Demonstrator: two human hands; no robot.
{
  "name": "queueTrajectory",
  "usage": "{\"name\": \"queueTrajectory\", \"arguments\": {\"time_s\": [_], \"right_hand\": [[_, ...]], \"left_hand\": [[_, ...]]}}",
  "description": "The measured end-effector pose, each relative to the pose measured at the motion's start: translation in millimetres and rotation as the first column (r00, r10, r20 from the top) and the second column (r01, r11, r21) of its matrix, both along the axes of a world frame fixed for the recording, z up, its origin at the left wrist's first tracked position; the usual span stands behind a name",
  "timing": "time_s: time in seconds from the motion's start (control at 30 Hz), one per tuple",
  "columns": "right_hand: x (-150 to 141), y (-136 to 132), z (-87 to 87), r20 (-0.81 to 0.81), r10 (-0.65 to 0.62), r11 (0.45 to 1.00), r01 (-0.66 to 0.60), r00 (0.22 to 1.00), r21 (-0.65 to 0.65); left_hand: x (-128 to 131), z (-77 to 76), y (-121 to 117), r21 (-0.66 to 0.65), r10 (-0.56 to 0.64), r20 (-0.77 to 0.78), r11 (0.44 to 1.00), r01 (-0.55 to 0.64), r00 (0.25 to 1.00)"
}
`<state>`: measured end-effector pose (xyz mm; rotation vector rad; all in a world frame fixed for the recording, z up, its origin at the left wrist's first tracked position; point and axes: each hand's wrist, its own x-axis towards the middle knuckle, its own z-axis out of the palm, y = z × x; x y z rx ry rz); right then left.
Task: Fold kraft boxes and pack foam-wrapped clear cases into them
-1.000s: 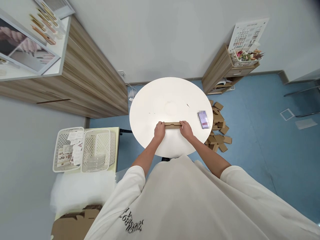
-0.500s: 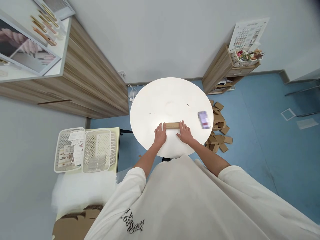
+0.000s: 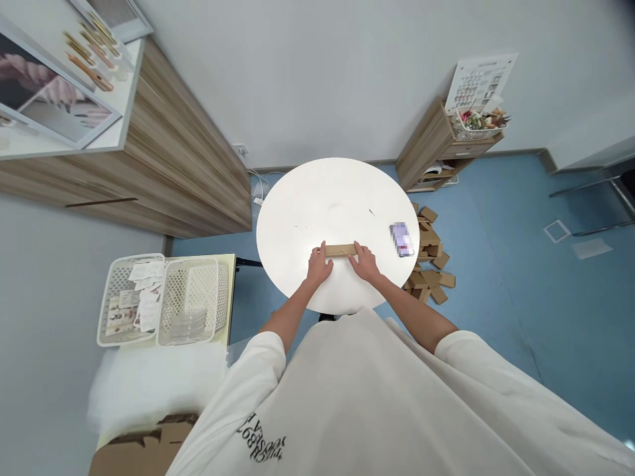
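Observation:
A small, narrow brown cardboard box [image 3: 340, 250] lies crosswise on the white round table [image 3: 307, 192], near its front half. My left hand [image 3: 318, 264] grips the box's left end, fingers at the far side and thumb at the near side. At the opposite end, my right hand [image 3: 366, 262] holds the box in the same way. The box looks closed, though its ends are covered by my fingers. To the right of my right hand lies a purple, blurred-out flat item [image 3: 401, 239] on the table.
Several small cardboard boxes [image 3: 430, 254] are heaped on the floor right of the table. Two white baskets [image 3: 161, 301] stand on a side table at left, beside flat brown cardboard [image 3: 143, 453]. A wooden cabinet [image 3: 193, 152] rises at left, a smaller one [image 3: 421, 149] behind right.
Both thumbs have come in against the near side of the box, and the fingers have shifted slightly at its ends. The box stays in nearly the same place; the camera view has shifted slightly.

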<state>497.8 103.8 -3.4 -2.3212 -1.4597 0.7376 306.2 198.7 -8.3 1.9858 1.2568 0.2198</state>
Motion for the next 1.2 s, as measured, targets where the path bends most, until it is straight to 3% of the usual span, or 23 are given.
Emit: {"name": "queueTrajectory", "arguments": {"time_s": [0.2, 0.5, 0.77, 0.93, 1.2], "right_hand": [[-7, -14, -0.7, -0.045, -0.017, 0.998, 0.020, 0.999, 0.064], [-17, -42, -26.2, -0.060, 0.049, 0.995, -0.053, 0.997, -0.082], [-23, -36, -15.2, -0.158, -0.134, 0.991, 0.137, 0.978, 0.003], [-31, -33, -11.7, -0.281, -0.255, 0.966, 0.229, 0.925, -0.124], [-42, -55, -9.9, -0.336, -0.332, 0.943, 0.305, 0.881, -0.134]], "left_hand": [[-18, -6.0, -15, -0.023, 0.004, 0.066, 1.000, -0.003, 0.998], [-44, -36.6, -48, -0.080, -0.066, 0.037, 0.994, 0.069, 0.997], [-41, -26.7, -29, -0.103, -0.005, 0.092, 0.995, 0.015, 0.996], [-38, -27.3, -26, -0.258, 0.030, 0.106, 0.966, -0.002, 0.994], [-43, -24.9, -35, -0.268, -0.015, 0.110, 0.963, 0.044, 0.994]]}}
